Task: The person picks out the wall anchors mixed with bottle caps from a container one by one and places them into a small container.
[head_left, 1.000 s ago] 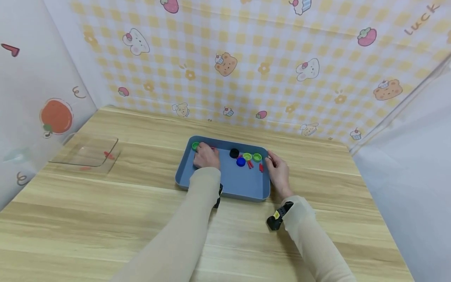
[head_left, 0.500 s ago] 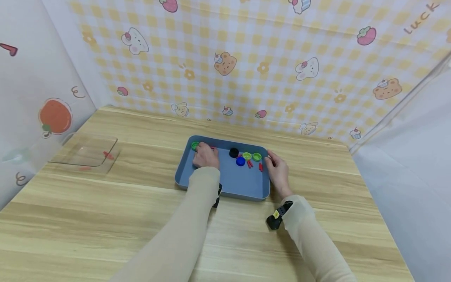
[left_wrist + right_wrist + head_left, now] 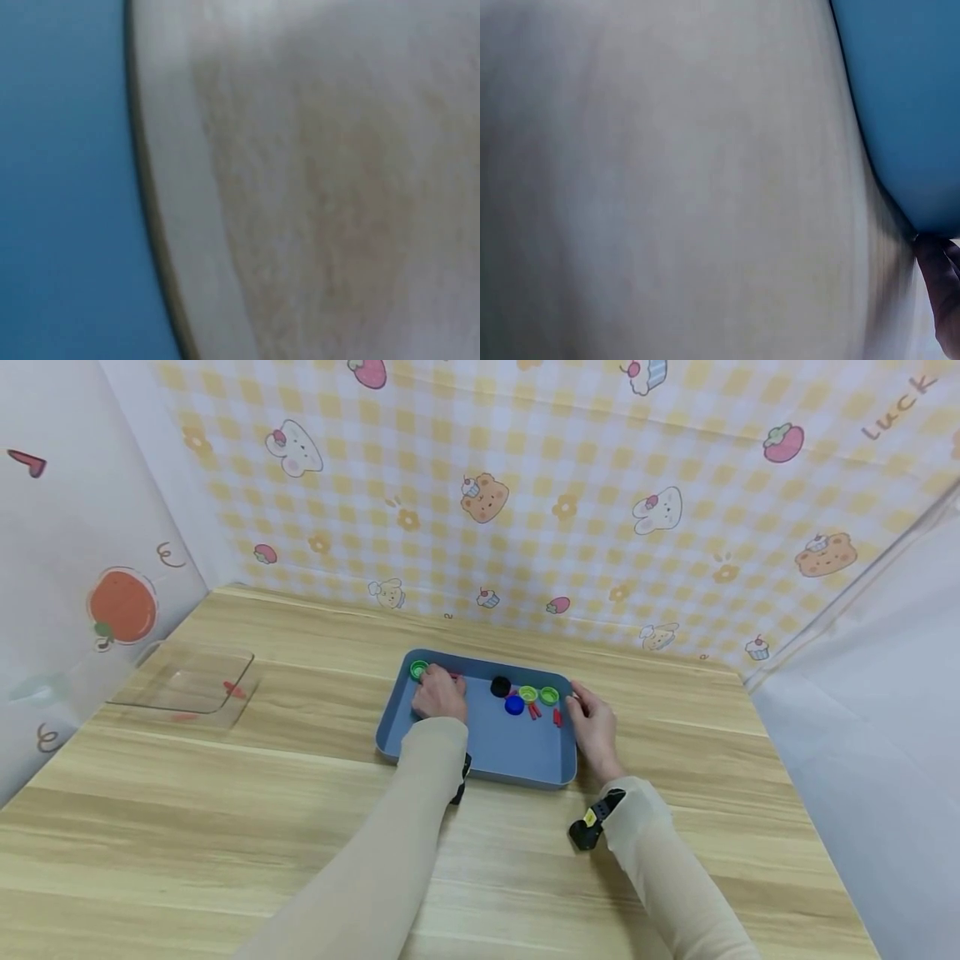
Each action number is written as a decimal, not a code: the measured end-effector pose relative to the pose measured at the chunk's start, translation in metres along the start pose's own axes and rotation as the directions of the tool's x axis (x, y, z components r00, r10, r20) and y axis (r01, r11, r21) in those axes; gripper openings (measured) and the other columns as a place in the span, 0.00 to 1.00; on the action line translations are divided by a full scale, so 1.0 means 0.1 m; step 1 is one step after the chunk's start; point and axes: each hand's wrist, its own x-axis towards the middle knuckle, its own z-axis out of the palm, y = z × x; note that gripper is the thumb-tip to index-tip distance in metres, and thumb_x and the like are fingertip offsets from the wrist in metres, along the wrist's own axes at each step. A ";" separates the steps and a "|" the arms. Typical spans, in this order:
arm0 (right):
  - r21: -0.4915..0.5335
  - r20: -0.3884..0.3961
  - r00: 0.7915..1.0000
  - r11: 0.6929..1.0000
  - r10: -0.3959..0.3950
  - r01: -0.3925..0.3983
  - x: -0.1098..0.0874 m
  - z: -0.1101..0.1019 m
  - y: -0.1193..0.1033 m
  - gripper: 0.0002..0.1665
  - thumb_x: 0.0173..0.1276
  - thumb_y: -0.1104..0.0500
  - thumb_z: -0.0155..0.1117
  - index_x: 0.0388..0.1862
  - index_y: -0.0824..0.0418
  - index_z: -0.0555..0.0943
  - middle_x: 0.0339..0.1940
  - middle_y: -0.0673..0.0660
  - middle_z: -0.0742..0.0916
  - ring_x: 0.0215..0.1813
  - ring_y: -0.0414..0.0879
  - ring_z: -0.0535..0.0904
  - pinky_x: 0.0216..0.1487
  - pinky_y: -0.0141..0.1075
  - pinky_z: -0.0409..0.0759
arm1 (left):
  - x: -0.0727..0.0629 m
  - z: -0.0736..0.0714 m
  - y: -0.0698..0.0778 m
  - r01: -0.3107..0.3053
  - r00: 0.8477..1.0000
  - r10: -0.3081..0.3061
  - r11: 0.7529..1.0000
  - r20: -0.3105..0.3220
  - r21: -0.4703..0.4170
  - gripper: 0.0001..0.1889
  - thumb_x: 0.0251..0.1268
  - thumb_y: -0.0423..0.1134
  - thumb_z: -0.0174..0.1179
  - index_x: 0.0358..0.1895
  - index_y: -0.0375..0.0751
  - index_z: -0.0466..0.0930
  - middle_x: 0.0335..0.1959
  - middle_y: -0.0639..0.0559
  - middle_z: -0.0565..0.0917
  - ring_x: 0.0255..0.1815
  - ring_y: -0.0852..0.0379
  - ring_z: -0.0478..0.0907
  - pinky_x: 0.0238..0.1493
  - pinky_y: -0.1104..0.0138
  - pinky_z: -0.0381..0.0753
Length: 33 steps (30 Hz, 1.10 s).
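Note:
In the head view a blue-grey tray (image 3: 517,752) lies on the wooden table. My left hand (image 3: 439,693) reaches down into its left part, fingers bent, beside a green bottle cap (image 3: 418,670). Its fingertips are hidden, so whatever they may touch cannot be seen. My right hand (image 3: 594,727) grips the tray's right rim near the far corner; the right wrist view has fingers (image 3: 939,289) against the tray's side. Toward the tray's right lie a black cap (image 3: 500,686), a blue cap (image 3: 514,705), a yellow-green cap (image 3: 528,694) and another green cap (image 3: 549,696).
Small red pieces (image 3: 534,712) lie among the caps, with another red piece (image 3: 557,717) by the right wall. A clear box (image 3: 180,703) with red pieces stands at the table's left. A patterned cloth (image 3: 525,527) hangs behind the table (image 3: 225,827).
Slightly more of the green cap beside my left hand shows now. My right hand keeps its place on the tray rim, and the view shifts a little.

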 end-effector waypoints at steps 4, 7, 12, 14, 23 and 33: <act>-0.003 0.002 1.000 1.000 0.002 -0.002 0.00 0.00 0.01 0.24 0.74 0.60 0.49 0.67 0.62 0.68 0.63 0.62 0.76 0.58 0.50 0.74 0.59 0.43 0.73 | 0.00 -0.01 -0.01 -0.014 1.000 0.014 1.000 0.003 -0.007 0.21 0.64 0.50 0.58 0.47 0.33 0.75 0.43 0.40 0.82 0.42 0.42 0.81 0.41 0.52 0.79; -0.008 0.004 1.000 1.000 0.006 -0.006 0.00 0.00 0.01 0.24 0.74 0.60 0.49 0.68 0.62 0.68 0.62 0.62 0.77 0.56 0.50 0.74 0.58 0.43 0.73 | 0.00 -0.02 -0.02 -0.019 1.000 0.019 1.000 0.010 -0.008 0.21 0.64 0.50 0.58 0.46 0.34 0.75 0.43 0.41 0.82 0.41 0.42 0.81 0.41 0.52 0.78; -0.025 -0.005 1.000 1.000 0.001 -0.001 -0.01 0.00 0.01 0.24 0.74 0.59 0.49 0.67 0.61 0.68 0.60 0.63 0.79 0.53 0.49 0.75 0.53 0.38 0.74 | 0.00 -0.02 -0.03 -0.025 0.999 0.025 1.000 0.023 -0.014 0.21 0.64 0.50 0.58 0.46 0.34 0.75 0.42 0.40 0.82 0.41 0.42 0.81 0.40 0.51 0.78; -0.033 -0.011 1.000 0.999 -0.003 0.003 -0.01 0.01 0.01 0.24 0.74 0.59 0.50 0.67 0.61 0.69 0.58 0.63 0.80 0.51 0.49 0.75 0.49 0.33 0.74 | 0.01 -0.02 -0.04 -0.026 0.999 0.026 0.999 0.023 -0.020 0.20 0.64 0.50 0.58 0.45 0.34 0.75 0.41 0.40 0.83 0.40 0.42 0.81 0.39 0.51 0.78; -0.030 -0.006 1.000 1.000 0.004 -0.004 -0.01 0.00 0.00 0.24 0.74 0.59 0.49 0.68 0.61 0.68 0.58 0.63 0.80 0.51 0.49 0.75 0.51 0.37 0.74 | 0.01 -0.06 -0.05 -0.024 0.999 0.025 0.999 0.038 -0.044 0.17 0.64 0.51 0.58 0.37 0.38 0.75 0.36 0.40 0.84 0.37 0.43 0.82 0.38 0.51 0.78; -0.028 0.003 1.000 1.000 0.006 -0.006 -0.04 0.00 -0.04 0.24 0.74 0.60 0.49 0.67 0.62 0.68 0.59 0.64 0.79 0.53 0.50 0.75 0.54 0.41 0.74 | -0.02 -0.13 -0.08 -0.045 0.994 0.053 0.995 0.092 -0.087 0.15 0.65 0.53 0.56 0.43 0.45 0.78 0.39 0.45 0.84 0.38 0.46 0.81 0.42 0.53 0.78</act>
